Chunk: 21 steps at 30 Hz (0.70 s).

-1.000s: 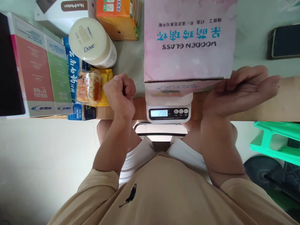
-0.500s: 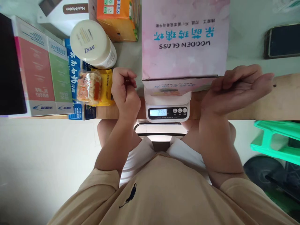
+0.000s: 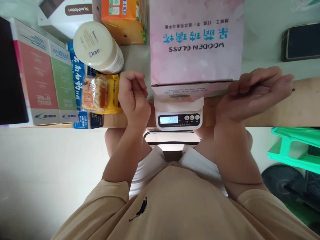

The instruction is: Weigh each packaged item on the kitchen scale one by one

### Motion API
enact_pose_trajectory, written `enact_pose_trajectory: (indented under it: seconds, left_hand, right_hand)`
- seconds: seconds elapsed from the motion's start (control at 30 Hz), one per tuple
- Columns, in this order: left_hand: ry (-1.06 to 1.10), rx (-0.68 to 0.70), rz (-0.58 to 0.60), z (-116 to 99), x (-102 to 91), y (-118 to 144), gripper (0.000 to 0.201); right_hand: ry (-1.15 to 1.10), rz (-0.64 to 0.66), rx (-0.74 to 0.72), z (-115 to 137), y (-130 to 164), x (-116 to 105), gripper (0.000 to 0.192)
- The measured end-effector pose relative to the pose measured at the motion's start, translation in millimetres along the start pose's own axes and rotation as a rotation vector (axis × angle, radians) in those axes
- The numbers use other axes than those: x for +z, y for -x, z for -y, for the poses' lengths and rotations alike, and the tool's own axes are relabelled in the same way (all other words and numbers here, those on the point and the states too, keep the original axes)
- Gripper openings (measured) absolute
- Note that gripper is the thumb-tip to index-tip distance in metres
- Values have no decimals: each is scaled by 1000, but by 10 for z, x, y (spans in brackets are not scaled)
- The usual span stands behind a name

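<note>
A pink carton [image 3: 197,43] printed "WOODEN GLASS" stands on a small white kitchen scale [image 3: 178,108], whose display [image 3: 169,120] reads 254. My left hand [image 3: 132,96] hovers just left of the scale, fingers loosely curled in, holding nothing. My right hand [image 3: 252,95] is at the carton's near right corner, palm up and fingers stretched out to the right. I cannot tell whether it touches the carton.
Left of the scale lie a snack packet [image 3: 96,93] on a yellow pack [image 3: 115,95], a Dove jar [image 3: 96,45], a blue box [image 3: 76,76], a red-and-green box [image 3: 42,73] and an orange box [image 3: 122,20]. A phone [image 3: 300,41] lies far right. A green stool [image 3: 295,150] stands below the table edge.
My left hand has loosened from a tight fist and moved slightly right toward the scale. My right hand and the carton have stayed put; the reading stays 254.
</note>
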<state>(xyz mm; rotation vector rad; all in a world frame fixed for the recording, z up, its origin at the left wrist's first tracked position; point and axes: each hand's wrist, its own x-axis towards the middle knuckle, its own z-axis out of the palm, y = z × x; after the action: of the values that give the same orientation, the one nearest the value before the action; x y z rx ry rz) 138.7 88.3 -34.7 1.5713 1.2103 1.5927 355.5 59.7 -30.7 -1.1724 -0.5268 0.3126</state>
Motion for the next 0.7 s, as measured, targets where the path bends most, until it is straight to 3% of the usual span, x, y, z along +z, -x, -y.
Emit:
enact_pose_trajectory:
  seconds: [0.2, 0.37, 0.47, 0.53, 0.6, 0.7]
  left_hand:
    - [-55, -57, 243, -62, -85, -31, 21]
    - [20, 6, 436, -76, -233, -47, 17]
    - [58, 8, 507, -108, -361, -47, 17]
    - [71, -11, 534, -130, -441, -46, 18]
    - [75, -34, 544, -153, -505, -47, 19]
    - [75, -68, 548, -190, -569, -48, 18]
  right_hand:
    - [43, 35, -123, 107, 42, -99, 45]
    - [139, 290, -494, 684, -38, -43, 34]
    - [369, 582, -645, 1156, -104, 120, 33]
    - [657, 870, -740, 1399, -132, 278, 52]
    - [967, 1133, -791, 1536, -147, 451, 73]
    - [1265, 1383, -743, 1580, -151, 676, 94]
